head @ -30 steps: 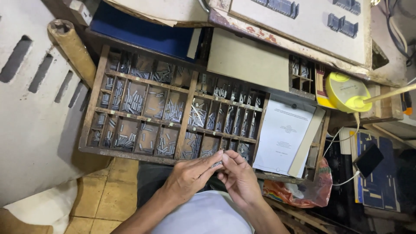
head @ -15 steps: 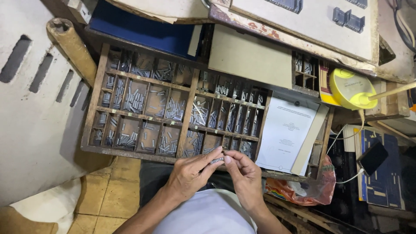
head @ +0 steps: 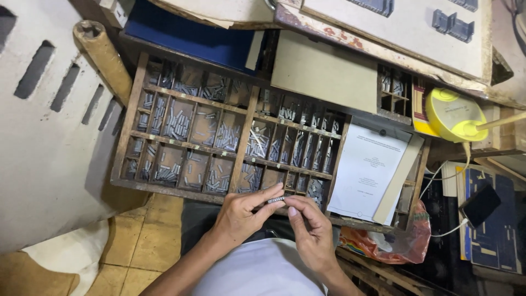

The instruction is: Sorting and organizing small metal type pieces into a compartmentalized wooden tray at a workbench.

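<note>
Your left hand (head: 238,216) and right hand (head: 309,233) meet at the near edge of the wooden type case (head: 131,131), and together they pinch a short row of metal type pieces (head: 275,200). The left thumb and fingers close on its left end, and the right fingertips grip its right end, so both hands are grasping it. The row hangs just above the case's near rail, roughly level.

The case is split into many small compartments, most holding loose grey metal sorts (head: 178,123). A printed white sheet (head: 367,172) lies over the right part of the case, with a tan card strip (head: 400,178) tucked beside it. Far from you, a blue board (head: 192,38) and a plain cardboard panel (head: 326,74) lie against the case's far side. To the right sit a yellow round lamp base (head: 452,112), a black phone (head: 481,204) on a white cable, and an orange plastic bag (head: 383,244) near your right forearm. At the far left a wooden roller (head: 104,55) leans against a pale slotted panel (head: 49,137). Yellowish floor tiles (head: 145,241) show below the case
</note>
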